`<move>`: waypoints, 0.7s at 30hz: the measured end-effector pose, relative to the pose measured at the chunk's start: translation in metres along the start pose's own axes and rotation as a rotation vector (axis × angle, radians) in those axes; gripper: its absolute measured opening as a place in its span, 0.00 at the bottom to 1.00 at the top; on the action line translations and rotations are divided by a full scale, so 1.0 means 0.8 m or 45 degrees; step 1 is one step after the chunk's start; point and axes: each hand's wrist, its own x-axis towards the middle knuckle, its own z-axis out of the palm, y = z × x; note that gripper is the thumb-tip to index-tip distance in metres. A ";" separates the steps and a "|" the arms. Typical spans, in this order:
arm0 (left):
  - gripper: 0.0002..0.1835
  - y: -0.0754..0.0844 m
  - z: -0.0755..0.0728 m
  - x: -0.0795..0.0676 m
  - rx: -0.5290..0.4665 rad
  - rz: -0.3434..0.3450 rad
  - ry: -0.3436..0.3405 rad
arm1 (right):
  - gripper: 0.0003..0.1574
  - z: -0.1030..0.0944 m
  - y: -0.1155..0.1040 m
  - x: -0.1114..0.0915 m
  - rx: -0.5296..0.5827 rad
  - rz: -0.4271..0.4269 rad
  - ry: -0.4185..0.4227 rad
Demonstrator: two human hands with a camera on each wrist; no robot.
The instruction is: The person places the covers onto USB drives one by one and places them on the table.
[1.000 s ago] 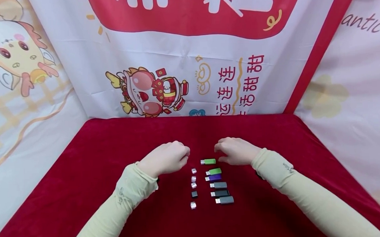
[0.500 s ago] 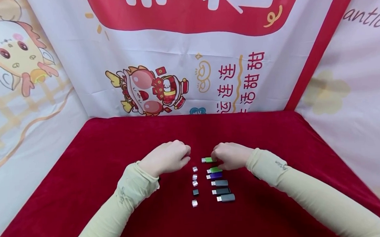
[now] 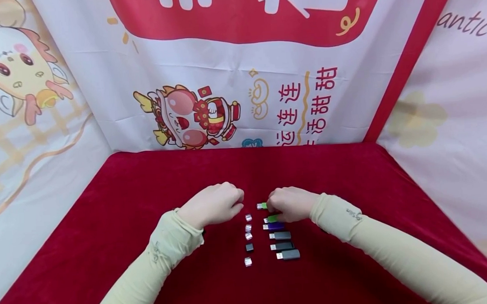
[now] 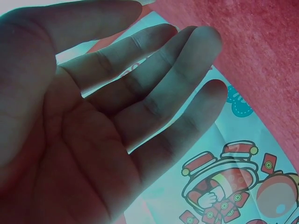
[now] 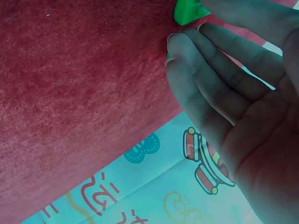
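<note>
My left hand (image 3: 213, 204) hovers left of a column of small caps with its fingers loosely bent. Nothing lies between its fingers in the left wrist view. Over the far end of a row of USB sticks is my right hand (image 3: 292, 204). Its fingertips cover part of the farthest green USB stick (image 3: 263, 206), and the thumb is at the second green USB stick (image 3: 272, 219). In the right wrist view the fingers stay apart from the thumb; the nearer green stick (image 5: 187, 11) shows by the thumb. Whether the fingertips touch the farther one I cannot tell.
Nearer me lie a purple USB stick (image 3: 274, 226), a grey one (image 3: 280, 235), a dark one (image 3: 282, 246) and another grey one (image 3: 289, 254). To their left are several clear caps (image 3: 248, 218) and a black cap (image 3: 249, 247). Red cloth (image 3: 108, 239) covers the table.
My right hand has moved left and slightly nearer, over the two green USB sticks, which it now partly hides. The left hand has hardly moved. The sticks and caps lie as before.
</note>
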 end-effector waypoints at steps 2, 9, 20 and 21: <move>0.07 0.000 0.000 0.000 0.002 0.000 -0.001 | 0.05 0.000 -0.001 0.001 -0.014 0.001 -0.018; 0.07 0.000 0.002 0.001 0.005 -0.002 -0.005 | 0.05 -0.002 -0.004 0.004 -0.081 -0.005 -0.067; 0.06 0.000 0.005 0.001 0.009 -0.009 -0.011 | 0.06 -0.005 -0.008 0.011 -0.121 0.011 -0.122; 0.06 0.000 0.005 0.001 0.012 -0.009 -0.011 | 0.06 -0.005 -0.009 0.011 -0.125 0.016 -0.124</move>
